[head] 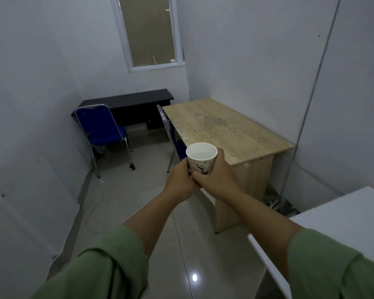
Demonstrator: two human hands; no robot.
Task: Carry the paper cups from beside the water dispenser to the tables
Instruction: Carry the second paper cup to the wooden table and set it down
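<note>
A white paper cup with a dark printed pattern is held upright in front of me, its mouth open upward. My left hand wraps its lower left side and my right hand wraps its right side and bottom. The cup hovers over the floor, just short of the near left corner of a light wooden table, whose top is bare and speckled with dirt. A black desk stands further back against the wall under a window. No water dispenser is in view.
A blue chair stands in front of the black desk. A second blue chair is tucked at the wooden table's left side. A white surface juts in at the near right. Walls close in left and right; tiled floor lies between.
</note>
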